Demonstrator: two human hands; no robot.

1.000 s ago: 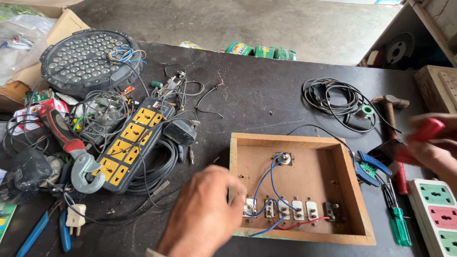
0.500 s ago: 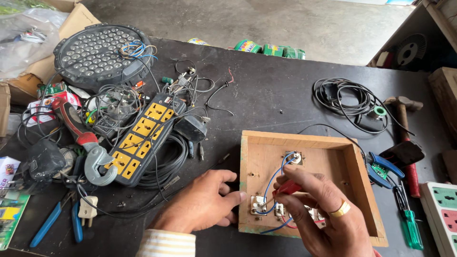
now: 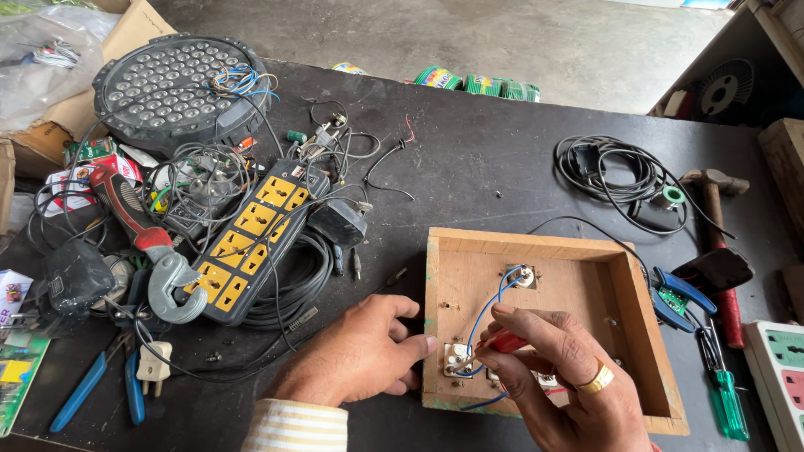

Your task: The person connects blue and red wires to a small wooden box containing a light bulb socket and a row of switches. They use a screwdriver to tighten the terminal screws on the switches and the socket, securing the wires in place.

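Left hand (image 3: 356, 356) braces wooden box (image 3: 641, 335) edge; right hand (image 3: 561, 377) grips red-handled screwdriver (image 3: 507, 341) inside.

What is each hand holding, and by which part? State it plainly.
The right hand pinches a red-handled screwdriver by its handle, tip down at a switch terminal. The left hand grips nothing; its fingers press the left wall of the wooden box.

free: bare table (image 3: 486, 176) behind wooden box (image 3: 553, 247) | blocked: left by cable clutter (image 3: 285, 285)
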